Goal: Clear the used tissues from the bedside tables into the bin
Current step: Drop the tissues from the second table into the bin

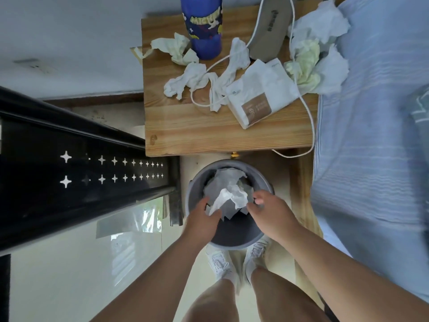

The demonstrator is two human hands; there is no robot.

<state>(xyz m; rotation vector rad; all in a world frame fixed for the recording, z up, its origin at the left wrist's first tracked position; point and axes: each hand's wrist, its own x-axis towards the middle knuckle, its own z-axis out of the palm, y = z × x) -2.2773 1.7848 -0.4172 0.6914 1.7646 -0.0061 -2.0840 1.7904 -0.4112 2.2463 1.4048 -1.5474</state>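
A grey round bin (264,182) stands on the floor in front of the wooden bedside table (209,133). Both my hands are over the bin. My left hand (204,219) grips a white crumpled tissue (229,198) at its lower left. My right hand (270,210) pinches the same tissue bundle at its right side. More white tissue lies inside the bin (226,177). On the table lie several crumpled tissues: one white at the left middle (185,81), a yellowish one (174,47), and a white-and-yellow heap at the right edge (318,54).
A blue bottle (204,26) stands at the table's back. A white tissue pack (260,91), a grey insole (269,29) and a white cable (306,105) lie on the table. A blue striped bed (371,135) is right; a black frame (81,170) left. My shoes (239,259) touch the bin.
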